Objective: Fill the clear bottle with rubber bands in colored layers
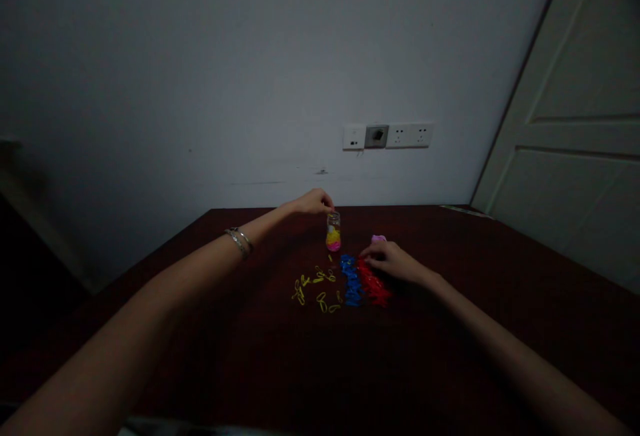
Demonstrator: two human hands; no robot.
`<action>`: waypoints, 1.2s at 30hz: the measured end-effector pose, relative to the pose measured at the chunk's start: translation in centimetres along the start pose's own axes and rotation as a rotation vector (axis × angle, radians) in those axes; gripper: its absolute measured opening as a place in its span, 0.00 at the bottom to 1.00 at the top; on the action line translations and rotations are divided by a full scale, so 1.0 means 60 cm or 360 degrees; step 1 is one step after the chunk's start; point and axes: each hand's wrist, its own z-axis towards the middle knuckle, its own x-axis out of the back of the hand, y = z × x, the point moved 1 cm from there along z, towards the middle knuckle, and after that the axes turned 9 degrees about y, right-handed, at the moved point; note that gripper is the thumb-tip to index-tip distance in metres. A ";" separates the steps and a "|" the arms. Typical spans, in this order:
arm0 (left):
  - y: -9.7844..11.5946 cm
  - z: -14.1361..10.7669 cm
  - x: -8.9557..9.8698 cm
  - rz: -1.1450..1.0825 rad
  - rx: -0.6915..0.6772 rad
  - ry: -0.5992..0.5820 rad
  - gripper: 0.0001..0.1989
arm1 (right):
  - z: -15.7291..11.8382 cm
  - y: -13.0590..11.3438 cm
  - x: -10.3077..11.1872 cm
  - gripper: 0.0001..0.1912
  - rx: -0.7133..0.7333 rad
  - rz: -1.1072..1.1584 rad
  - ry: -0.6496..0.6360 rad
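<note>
My left hand (319, 202) is at the mouth of a small clear glass jar (336, 218), its fingers pinched together at the rim. What the fingertips hold is too small and dim to make out. Inside the jar lie pink pieces (333, 246) at the bottom with yellow ones (333, 234) above. On the table, several thin yellow loops (322, 302) are scattered in front of the jar. My right hand (390, 259) rests over a row of red pieces (374, 286), fingers bent, with a gap between thumb and forefinger. Beside it runs a row of blue pieces (353, 284).
A pink object (379, 239) lies just behind my right hand, partly hidden. The dark red-brown table (240, 356) meets a pale wall (225, 89) with a strip of sockets (410, 135). At the right stands a white panelled door (575, 136).
</note>
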 end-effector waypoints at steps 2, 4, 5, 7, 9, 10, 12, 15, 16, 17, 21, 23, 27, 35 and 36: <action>0.000 -0.002 0.000 -0.0031 0.0005 0.0048 0.10 | 0.014 -0.017 -0.017 0.12 0.0063 -0.0076 -0.0070; 0.000 -0.006 0.001 -0.0066 0.0018 0.0117 0.12 | 0.023 -0.024 -0.028 0.13 0.0102 -0.0127 -0.0104; -0.001 -0.008 0.003 -0.0080 0.0032 0.0157 0.12 | 0.027 -0.025 -0.031 0.13 0.0113 -0.0144 -0.0120; -0.004 -0.012 0.006 -0.0096 0.0076 0.0246 0.14 | 0.031 -0.025 -0.035 0.13 0.0127 -0.0173 -0.0144; -0.010 -0.017 0.011 -0.0101 0.0130 0.0339 0.15 | 0.033 -0.023 -0.037 0.12 0.0132 -0.0195 -0.0153; -0.014 -0.019 0.013 -0.0103 0.0162 0.0386 0.15 | 0.034 -0.023 -0.037 0.11 0.0134 -0.0199 -0.0152; -0.025 -0.022 0.015 -0.0116 0.0224 0.0471 0.15 | 0.035 -0.022 -0.039 0.10 0.0149 -0.0192 -0.0145; -0.048 -0.027 0.014 -0.0159 0.0331 0.0580 0.15 | 0.037 -0.020 -0.040 0.10 0.0166 -0.0180 -0.0118; -0.056 -0.029 0.013 -0.0177 0.0365 0.0610 0.15 | 0.038 -0.019 -0.040 0.10 0.0162 -0.0178 -0.0110; -0.064 -0.031 0.011 -0.0191 0.0402 0.0639 0.15 | 0.039 -0.019 -0.039 0.10 0.0158 -0.0176 -0.0105; -0.087 -0.047 0.002 -0.0198 0.0543 0.0692 0.14 | 0.043 -0.021 -0.029 0.10 0.0140 -0.0157 -0.0067; -0.094 -0.059 -0.002 -0.0194 0.0588 0.0667 0.14 | 0.046 -0.028 -0.022 0.10 0.0127 -0.0135 -0.0011; -0.102 -0.088 -0.007 -0.0205 0.0587 0.0356 0.14 | 0.050 -0.062 -0.022 0.08 0.0172 0.0015 0.0047; -0.094 -0.155 -0.030 -0.0050 0.0388 -0.0475 0.13 | 0.056 -0.106 -0.072 0.10 0.0248 -0.0059 -0.0109; -0.090 -0.161 -0.033 -0.0005 0.0377 -0.0468 0.14 | 0.060 -0.099 -0.070 0.10 0.0186 -0.0058 -0.0059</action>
